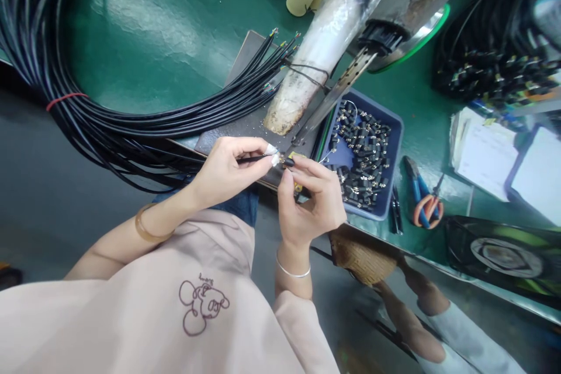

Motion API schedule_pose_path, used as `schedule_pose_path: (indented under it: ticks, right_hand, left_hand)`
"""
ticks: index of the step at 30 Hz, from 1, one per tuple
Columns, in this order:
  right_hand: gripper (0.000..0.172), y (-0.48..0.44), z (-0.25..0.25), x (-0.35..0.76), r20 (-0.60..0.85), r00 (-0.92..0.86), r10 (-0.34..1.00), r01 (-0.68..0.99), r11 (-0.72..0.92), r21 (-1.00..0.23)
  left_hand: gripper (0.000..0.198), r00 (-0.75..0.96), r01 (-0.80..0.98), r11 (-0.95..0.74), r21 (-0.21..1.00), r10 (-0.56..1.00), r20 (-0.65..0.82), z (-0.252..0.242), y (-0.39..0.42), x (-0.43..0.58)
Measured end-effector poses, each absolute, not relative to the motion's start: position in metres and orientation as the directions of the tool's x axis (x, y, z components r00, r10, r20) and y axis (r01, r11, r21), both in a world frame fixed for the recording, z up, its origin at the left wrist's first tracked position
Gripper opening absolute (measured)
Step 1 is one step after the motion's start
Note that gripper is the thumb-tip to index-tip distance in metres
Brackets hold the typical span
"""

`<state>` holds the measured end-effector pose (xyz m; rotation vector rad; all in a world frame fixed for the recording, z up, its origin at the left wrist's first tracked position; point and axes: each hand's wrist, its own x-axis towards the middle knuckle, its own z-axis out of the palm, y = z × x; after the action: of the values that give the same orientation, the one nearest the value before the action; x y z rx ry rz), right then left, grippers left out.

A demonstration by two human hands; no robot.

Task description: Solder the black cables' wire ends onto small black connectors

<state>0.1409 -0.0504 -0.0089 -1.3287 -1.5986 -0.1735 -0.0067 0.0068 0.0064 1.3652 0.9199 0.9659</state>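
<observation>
Pinched between the thumb and finger of my left hand (232, 168) is the end of a black cable (250, 159); white coverings sit on those fingertips. My right hand (313, 201) grips a small black connector (288, 161) between thumb and fingers, right at the cable end. Whether the two parts touch is too small to tell. Just above my fingertips is the tip of a soldering iron (326, 99), mounted at a slant. A thin pale strand, perhaps solder wire, runs near my right fingers. To the right, a blue-grey tray (398, 158) holds many small black connectors.
A thick bundle of black cables (153, 123) curves in from the left. Above stands a foil-wrapped duct (324, 35). Pliers (416, 184), orange-handled cutters (428, 210) and papers (480, 152) lie right of the tray. Another person's arms (412, 315) show at lower right.
</observation>
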Motion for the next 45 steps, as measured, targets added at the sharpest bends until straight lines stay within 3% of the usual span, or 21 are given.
schedule_pose_path:
  ticks: [13,19,23,27,29,31,33,35,38,41,45]
  right_hand:
    - [0.011,-0.049,-0.007,0.141,0.74,0.112,0.664,0.781,0.401,-0.478]
    - [0.012,-0.05,-0.012,0.145,0.729,0.123,0.673,0.755,0.413,-0.509]
    - [0.008,-0.051,-0.013,0.148,0.687,0.226,0.691,0.647,0.421,-0.636]
    - [0.007,-0.056,0.0,0.151,0.718,0.379,0.584,0.639,0.395,-0.659]
    - [0.016,-0.061,0.01,0.154,0.618,0.33,0.714,0.69,0.264,-0.674]
    - [0.023,-0.065,0.018,0.156,0.417,0.205,0.885,0.72,0.152,-0.677]
    - [0.031,-0.068,0.021,0.156,0.304,0.121,0.945,0.723,0.125,-0.679]
    - [0.033,-0.068,0.02,0.154,0.315,0.089,0.945,0.715,0.16,-0.681]
    - [0.024,-0.066,0.014,0.15,0.479,0.012,0.878,0.767,0.299,-0.567]
    - [0.017,-0.064,0.01,0.146,0.632,-0.121,0.766,0.829,0.428,-0.36]
    - [0.013,-0.068,0.012,0.145,0.633,-0.071,0.771,0.846,0.382,-0.371]
  left_hand:
    - [0.016,0.364,-0.072,-0.029,0.997,0.93,0.053,0.006,0.007,-0.007]
    - [0.017,0.404,-0.009,-0.048,0.999,0.914,0.047,0.003,0.006,-0.007]
    - [0.017,0.439,0.032,-0.082,0.996,0.897,0.059,0.0,0.002,-0.009]
    - [0.015,0.444,0.068,-0.206,0.976,0.883,0.156,0.002,-0.003,-0.015]
    - [0.014,0.454,0.088,-0.315,0.945,0.857,0.244,0.003,-0.005,-0.019]
    - [0.014,0.466,0.101,-0.42,0.902,0.821,0.33,0.002,-0.007,-0.022]
    - [0.013,0.458,0.118,-0.48,0.869,0.803,0.382,0.0,-0.008,-0.024]
    - [0.013,0.437,0.128,-0.489,0.863,0.809,0.393,-0.001,-0.01,-0.026]
    - [0.017,0.43,0.091,-0.367,0.926,0.853,0.296,0.001,-0.013,-0.029]
    - [0.022,0.492,0.008,-0.073,0.997,0.868,0.059,0.009,-0.013,-0.032]
    - [0.011,0.595,-0.078,0.188,0.979,0.797,-0.105,0.014,-0.007,-0.036]
